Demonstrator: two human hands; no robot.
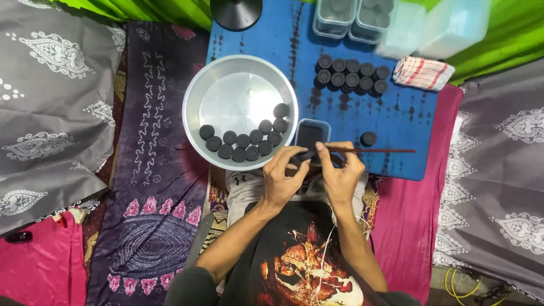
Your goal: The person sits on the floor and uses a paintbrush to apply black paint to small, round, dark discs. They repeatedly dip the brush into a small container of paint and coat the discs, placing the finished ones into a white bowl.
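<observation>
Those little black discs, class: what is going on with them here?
A seated person's left hand pinches one small black disc while the right hand holds a thin red stick against it. Before them sits a small dark rectangular tub. A round metal basin holds a curved row of discs, and more are stacked in rows on the blue board, with one lone disc near the stick.

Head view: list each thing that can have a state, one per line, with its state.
Left hand: fingers pinching a small dark disc.
Right hand: gripping a thin red stick, held level.
Metal bowl: upright, dark discs lining its near wall.
Small black tub: open.
Disc stacks: grouped on the blue board.
Checked cloth: folded.
</observation>
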